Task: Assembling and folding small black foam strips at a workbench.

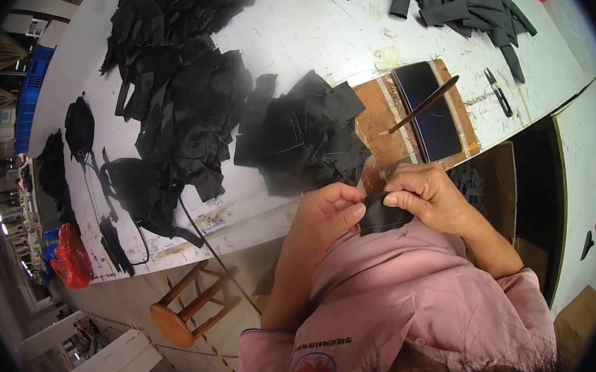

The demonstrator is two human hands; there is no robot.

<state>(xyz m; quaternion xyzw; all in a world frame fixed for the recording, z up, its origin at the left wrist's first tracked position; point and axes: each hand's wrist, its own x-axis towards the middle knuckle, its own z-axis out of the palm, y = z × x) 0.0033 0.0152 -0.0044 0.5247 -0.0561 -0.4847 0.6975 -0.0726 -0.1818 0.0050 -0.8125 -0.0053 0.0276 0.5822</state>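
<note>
A small black fabric piece (384, 218) with a pale stitch line is held close to my body, just off the table's front edge. My left hand (335, 207) pinches its left side between thumb and fingers. On its upper right corner presses the thumb of my right hand (425, 193), the fingers curled behind. Just beyond both hands lies a brown board (373, 100) carrying a dark phone (428, 112). A pointed wooden stick (426, 104) rises at a slant from that board. Left of it is a loose heap of black fabric pieces (302, 133).
Larger black fabric piles (191, 106) spread over the left of the white table (290, 36). Dark strips (469, 13) lie at the far right, near a black pen-like tool (499, 92). A red plastic bag (72, 257), a wooden stool (191, 311) and a cardboard box (503, 179) stand around.
</note>
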